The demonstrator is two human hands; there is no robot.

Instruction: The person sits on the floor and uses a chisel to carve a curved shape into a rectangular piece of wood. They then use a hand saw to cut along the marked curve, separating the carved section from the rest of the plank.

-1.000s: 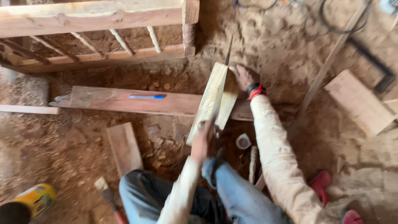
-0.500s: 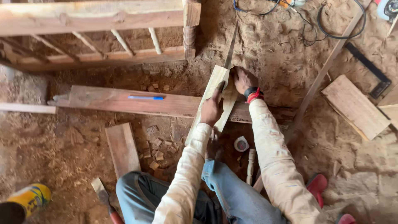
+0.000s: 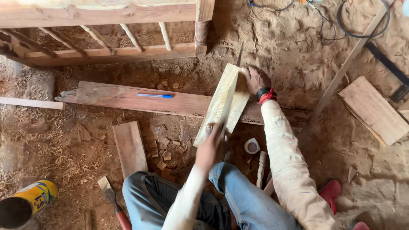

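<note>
Steadiness matters: the right hand (image 3: 254, 79) presses flat, fingers open, on the pale board (image 3: 223, 102) while the blurred left hand (image 3: 209, 147) grips its lower end

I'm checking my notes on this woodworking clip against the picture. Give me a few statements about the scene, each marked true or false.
1. The right hand rests on the far end of the pale board. True.
2. The left hand is at the board's near end. True.
3. A blue pen lies on the pale board. False: it lies on the long reddish plank.
4. The yellow can stands right of the person. False: it is at lower left.
5. The pale board lies flat on the dirt. False: it leans across the plank.
</note>
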